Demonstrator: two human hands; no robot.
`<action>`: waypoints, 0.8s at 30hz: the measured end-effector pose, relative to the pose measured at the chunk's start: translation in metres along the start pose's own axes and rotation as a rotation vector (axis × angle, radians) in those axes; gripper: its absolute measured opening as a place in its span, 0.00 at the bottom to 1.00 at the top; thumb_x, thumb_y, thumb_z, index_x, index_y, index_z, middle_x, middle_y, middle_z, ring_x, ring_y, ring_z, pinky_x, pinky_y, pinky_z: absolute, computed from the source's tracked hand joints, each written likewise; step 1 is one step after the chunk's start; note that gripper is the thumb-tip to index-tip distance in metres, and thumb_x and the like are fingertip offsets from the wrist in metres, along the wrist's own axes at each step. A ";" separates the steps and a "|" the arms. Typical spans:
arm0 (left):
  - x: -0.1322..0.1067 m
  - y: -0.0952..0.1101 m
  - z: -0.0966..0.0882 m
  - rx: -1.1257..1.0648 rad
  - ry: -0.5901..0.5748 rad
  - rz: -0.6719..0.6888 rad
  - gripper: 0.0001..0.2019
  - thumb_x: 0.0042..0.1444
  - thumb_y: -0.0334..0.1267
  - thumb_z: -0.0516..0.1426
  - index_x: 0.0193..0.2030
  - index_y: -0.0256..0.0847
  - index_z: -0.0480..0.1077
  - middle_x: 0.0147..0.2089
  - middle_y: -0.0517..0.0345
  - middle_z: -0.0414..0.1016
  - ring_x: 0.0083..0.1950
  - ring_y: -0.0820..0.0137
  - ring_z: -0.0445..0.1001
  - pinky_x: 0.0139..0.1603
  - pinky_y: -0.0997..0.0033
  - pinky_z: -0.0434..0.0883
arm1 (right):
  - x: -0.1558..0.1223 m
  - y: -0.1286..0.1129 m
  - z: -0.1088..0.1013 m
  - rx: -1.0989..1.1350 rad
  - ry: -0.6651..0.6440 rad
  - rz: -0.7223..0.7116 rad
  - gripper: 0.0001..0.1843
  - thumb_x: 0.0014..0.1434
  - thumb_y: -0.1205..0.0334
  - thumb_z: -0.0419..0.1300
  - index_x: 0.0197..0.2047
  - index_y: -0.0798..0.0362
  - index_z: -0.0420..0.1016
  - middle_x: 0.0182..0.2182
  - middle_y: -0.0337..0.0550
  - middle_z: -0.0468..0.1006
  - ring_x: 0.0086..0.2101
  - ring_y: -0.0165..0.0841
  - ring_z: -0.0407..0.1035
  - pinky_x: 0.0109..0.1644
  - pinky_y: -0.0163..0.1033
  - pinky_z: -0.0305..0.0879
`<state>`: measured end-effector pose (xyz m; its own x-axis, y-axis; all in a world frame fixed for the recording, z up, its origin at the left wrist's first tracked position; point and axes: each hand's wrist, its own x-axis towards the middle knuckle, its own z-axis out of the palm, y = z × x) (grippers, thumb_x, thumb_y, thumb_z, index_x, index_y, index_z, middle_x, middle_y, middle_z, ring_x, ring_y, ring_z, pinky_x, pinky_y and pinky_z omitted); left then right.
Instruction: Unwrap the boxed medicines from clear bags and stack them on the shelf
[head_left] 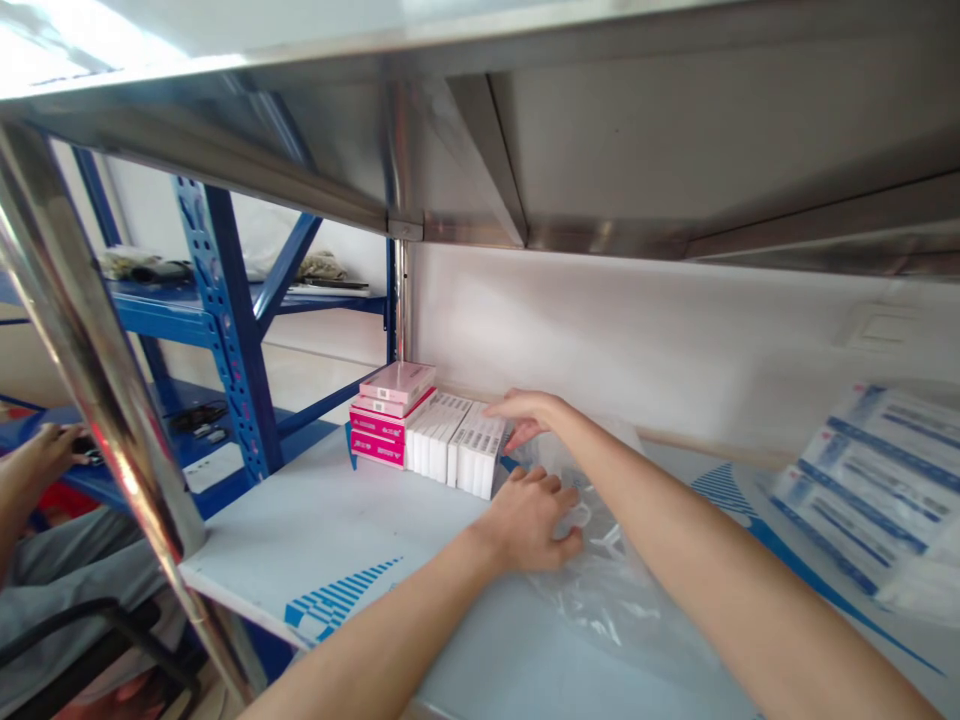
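Observation:
A row of slim white boxes point(454, 440) stands on edge on the shelf, with printed codes along the tops. My right hand point(531, 412) reaches over to the row's right end, its fingers stretched out and the forefinger at the top of the end box. Just in front, my left hand point(529, 520) is beside the same end, fingers loosely bent and thumb apart. A crumpled clear plastic bag point(607, 590) lies under and beside my hands. Left of the row, pink boxes point(379, 440) are stacked, with paler pink boxes point(397, 382) on top.
White-and-blue packets point(870, 490) lie at the right. A metal shelf point(637, 130) hangs low overhead. A chrome post point(97, 350) stands at the front left, beside a blue rack point(225, 330). Another person's hand point(49, 455) shows at the far left. A white wall is behind.

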<state>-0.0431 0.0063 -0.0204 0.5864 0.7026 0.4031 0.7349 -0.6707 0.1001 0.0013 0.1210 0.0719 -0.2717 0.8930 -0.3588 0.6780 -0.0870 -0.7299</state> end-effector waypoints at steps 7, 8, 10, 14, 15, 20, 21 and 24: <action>0.000 -0.005 -0.004 -0.036 0.004 -0.037 0.09 0.58 0.42 0.56 0.39 0.40 0.70 0.39 0.51 0.75 0.46 0.58 0.73 0.47 0.61 0.69 | -0.039 0.002 -0.011 -0.060 0.042 -0.045 0.47 0.63 0.57 0.63 0.74 0.55 0.37 0.49 0.64 0.78 0.32 0.38 0.81 0.36 0.39 0.79; 0.000 -0.005 -0.005 -0.057 0.020 -0.035 0.08 0.58 0.42 0.56 0.39 0.40 0.70 0.38 0.52 0.75 0.45 0.59 0.73 0.47 0.61 0.69 | -0.051 0.008 -0.018 -0.081 0.061 -0.080 0.45 0.62 0.55 0.63 0.73 0.52 0.43 0.49 0.61 0.79 0.33 0.39 0.81 0.38 0.41 0.78; 0.000 -0.005 -0.007 -0.109 0.055 -0.008 0.07 0.58 0.41 0.56 0.37 0.39 0.69 0.38 0.52 0.74 0.45 0.59 0.72 0.46 0.62 0.69 | -0.081 0.027 -0.034 -0.144 0.112 -0.179 0.34 0.59 0.50 0.65 0.65 0.48 0.64 0.47 0.55 0.80 0.39 0.43 0.80 0.45 0.44 0.76; -0.001 -0.004 -0.020 -0.212 0.108 0.055 0.07 0.61 0.40 0.56 0.40 0.39 0.69 0.39 0.53 0.72 0.45 0.61 0.71 0.46 0.64 0.69 | -0.154 0.091 -0.061 -0.519 0.462 -0.441 0.26 0.48 0.46 0.71 0.50 0.44 0.80 0.48 0.54 0.80 0.51 0.57 0.71 0.56 0.56 0.67; -0.002 -0.003 -0.024 -0.221 0.112 0.063 0.08 0.63 0.41 0.55 0.41 0.39 0.69 0.40 0.53 0.72 0.45 0.62 0.71 0.46 0.64 0.68 | -0.170 0.107 -0.066 -0.577 0.479 -0.453 0.28 0.47 0.47 0.72 0.51 0.45 0.80 0.49 0.55 0.80 0.53 0.58 0.70 0.57 0.57 0.65; 0.002 0.010 -0.045 -0.229 0.109 0.106 0.15 0.70 0.45 0.48 0.35 0.41 0.67 0.36 0.58 0.68 0.37 0.67 0.69 0.39 0.68 0.63 | -0.215 0.146 -0.075 -0.730 0.286 -0.556 0.21 0.53 0.64 0.64 0.51 0.40 0.80 0.51 0.45 0.75 0.51 0.44 0.72 0.56 0.48 0.67; 0.004 0.013 -0.048 -0.238 0.107 0.109 0.16 0.70 0.45 0.47 0.34 0.41 0.66 0.33 0.59 0.67 0.35 0.69 0.67 0.37 0.69 0.61 | -0.217 0.147 -0.074 -0.733 0.216 -0.586 0.23 0.53 0.66 0.63 0.52 0.39 0.79 0.52 0.44 0.75 0.51 0.42 0.72 0.56 0.47 0.67; 0.014 0.026 -0.056 -0.297 0.112 0.099 0.18 0.71 0.45 0.46 0.30 0.41 0.62 0.26 0.64 0.61 0.28 0.73 0.60 0.33 0.70 0.57 | -0.216 0.144 -0.071 -0.728 -0.002 -0.624 0.26 0.50 0.70 0.64 0.51 0.41 0.80 0.53 0.43 0.77 0.53 0.42 0.71 0.58 0.45 0.65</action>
<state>-0.0350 -0.0144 0.0388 0.5970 0.6107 0.5203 0.5351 -0.7863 0.3089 0.2061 -0.0533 0.0853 -0.7284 0.6846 -0.0289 0.6684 0.7007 -0.2496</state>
